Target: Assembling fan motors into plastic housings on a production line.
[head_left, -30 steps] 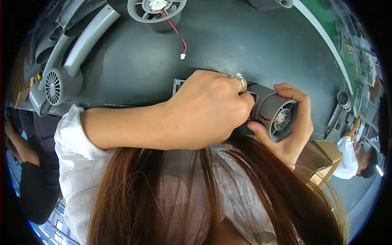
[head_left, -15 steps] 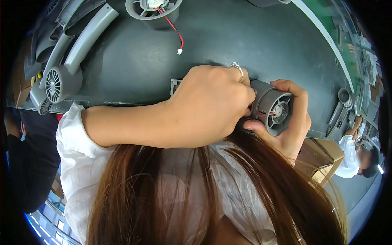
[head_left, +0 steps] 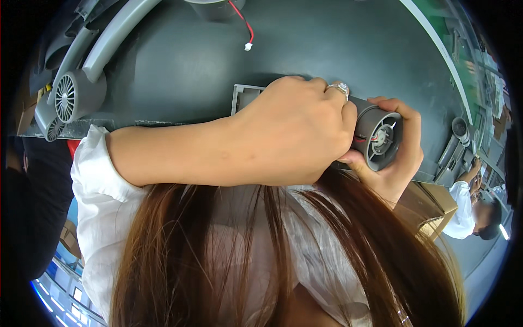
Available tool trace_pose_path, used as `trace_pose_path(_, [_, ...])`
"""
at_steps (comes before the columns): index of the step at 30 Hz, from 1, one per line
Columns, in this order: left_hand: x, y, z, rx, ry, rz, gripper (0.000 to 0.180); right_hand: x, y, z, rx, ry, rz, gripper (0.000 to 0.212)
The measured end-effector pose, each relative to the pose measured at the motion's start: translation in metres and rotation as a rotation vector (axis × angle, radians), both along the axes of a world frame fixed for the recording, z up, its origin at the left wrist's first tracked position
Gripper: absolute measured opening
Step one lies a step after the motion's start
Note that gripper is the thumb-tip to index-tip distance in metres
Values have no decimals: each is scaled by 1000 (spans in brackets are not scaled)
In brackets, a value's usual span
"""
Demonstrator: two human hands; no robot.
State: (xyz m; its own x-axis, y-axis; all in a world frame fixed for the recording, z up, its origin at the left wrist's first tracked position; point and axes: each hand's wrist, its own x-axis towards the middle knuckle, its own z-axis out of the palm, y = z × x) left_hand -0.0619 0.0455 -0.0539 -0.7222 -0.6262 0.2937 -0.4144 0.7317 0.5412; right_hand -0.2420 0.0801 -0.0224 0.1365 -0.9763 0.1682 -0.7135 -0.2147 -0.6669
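My right hand (head_left: 408,144) is curled around a grey cylindrical fan housing (head_left: 366,119) near the table's front edge. Its round open end faces right, showing a small motor (head_left: 381,136) on spokes and a bit of red wire. My left hand (head_left: 294,128), with a ring on one finger, is closed in a fist against the other end of the housing. Its fingertips, and whatever they grip, are hidden beneath the hand. From behind that hand sticks out the corner of a grey rectangular frame (head_left: 236,100); whether it joins the housing I cannot tell.
At the far edge, another grey round part (head_left: 215,10) trails a red and black wire with a white plug (head_left: 248,47). Grey curved-handled parts with round vents (head_left: 66,98) lie at the left. A cardboard box (head_left: 430,204) stands below the right edge. People are at both sides.
Both hands and the housing sit slightly higher and farther right in view. The wired part and left-hand parts have shifted up in the picture, and more of the rectangular frame shows.
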Motion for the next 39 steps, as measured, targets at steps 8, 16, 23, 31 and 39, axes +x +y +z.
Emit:
trace_pose_path(8, [-5,6,-2,-32,-15,75,33,-3,0,0,10,30,29,80])
trace_pose_path(16, [-4,5,2,56,28,136,20,-5,0,-2,-30,18,19,83])
trace_pose_path(23, [2,-2,6,116,-31,2,19,-4,1,-5,-28,5,20,84])
trace_pose_path(31, [8,-8,11,280,2,-3,8,-11,-6,-25,-27,-329,126,90])
trace_pose_path(39, [12,-27,27,622,-27,70,4,-19,-2,-25,58,-651,23,90])
